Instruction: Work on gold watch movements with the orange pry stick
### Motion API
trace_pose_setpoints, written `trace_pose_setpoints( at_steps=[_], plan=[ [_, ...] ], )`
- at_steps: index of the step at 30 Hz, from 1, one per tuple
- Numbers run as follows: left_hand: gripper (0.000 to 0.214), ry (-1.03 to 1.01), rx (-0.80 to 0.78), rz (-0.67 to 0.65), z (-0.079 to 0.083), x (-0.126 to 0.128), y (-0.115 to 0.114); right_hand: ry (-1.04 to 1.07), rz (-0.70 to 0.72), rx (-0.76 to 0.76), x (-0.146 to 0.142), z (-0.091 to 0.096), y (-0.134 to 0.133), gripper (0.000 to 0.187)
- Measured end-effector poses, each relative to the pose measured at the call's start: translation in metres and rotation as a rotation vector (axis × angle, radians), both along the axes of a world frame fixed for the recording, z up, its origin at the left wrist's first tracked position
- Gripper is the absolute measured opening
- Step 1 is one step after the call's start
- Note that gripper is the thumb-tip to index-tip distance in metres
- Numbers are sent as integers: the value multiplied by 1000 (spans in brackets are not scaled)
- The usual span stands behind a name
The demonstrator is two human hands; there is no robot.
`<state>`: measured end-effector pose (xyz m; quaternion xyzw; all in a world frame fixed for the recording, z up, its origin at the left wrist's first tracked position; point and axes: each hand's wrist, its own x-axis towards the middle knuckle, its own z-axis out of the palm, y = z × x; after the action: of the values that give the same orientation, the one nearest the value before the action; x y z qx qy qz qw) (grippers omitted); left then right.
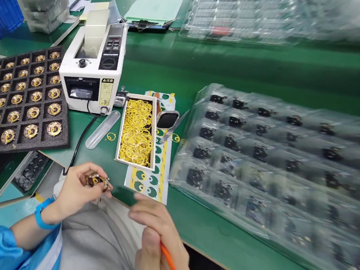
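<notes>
In my left hand, which wears a blue wrist strap, the fingers are closed around a small round gold-and-black part. It resembles the parts in the black foam tray to the left. My right hand is closed on a thin orange stick-like tool, held beside my lap; its tip is hidden. Just beyond my hands stands a white box full of thin yellow ring-shaped pieces. Partly under the box lies a sheet of yellow-and-green stickers.
A white tape dispenser stands behind, its black cable running to the table edge. Clear plastic trays of black parts fill the right. A clear plastic strip and a dark square-faced object flank the box.
</notes>
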<state>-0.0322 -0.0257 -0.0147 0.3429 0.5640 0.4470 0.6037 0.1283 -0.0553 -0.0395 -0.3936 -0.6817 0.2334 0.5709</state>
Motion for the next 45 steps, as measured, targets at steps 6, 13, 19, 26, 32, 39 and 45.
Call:
trace_pose_setpoints(
  at_steps=[6,13,19,26,32,39,45],
  plan=[
    [19,91,89,-8,-1,4,-6,-264,-122,134,-15,8,8,15],
    [36,337,357,-60,-3,9,-19,-270,-251,76,-22,6,18,10],
    [44,442,501,-92,-10,10,-25,-152,-240,-67,-24,6,17,11],
    [45,484,541,-128,-15,5,-22,-114,-139,-86,-21,7,24,16],
    [50,502,521,-108,-16,0,-17,-122,-55,-82,-14,11,29,15],
    [54,450,535,-112,-13,4,-24,-185,-158,-7,-23,6,31,13],
    [55,461,594,-137,-13,3,-22,-153,-140,-47,-24,3,31,16]
  ],
)
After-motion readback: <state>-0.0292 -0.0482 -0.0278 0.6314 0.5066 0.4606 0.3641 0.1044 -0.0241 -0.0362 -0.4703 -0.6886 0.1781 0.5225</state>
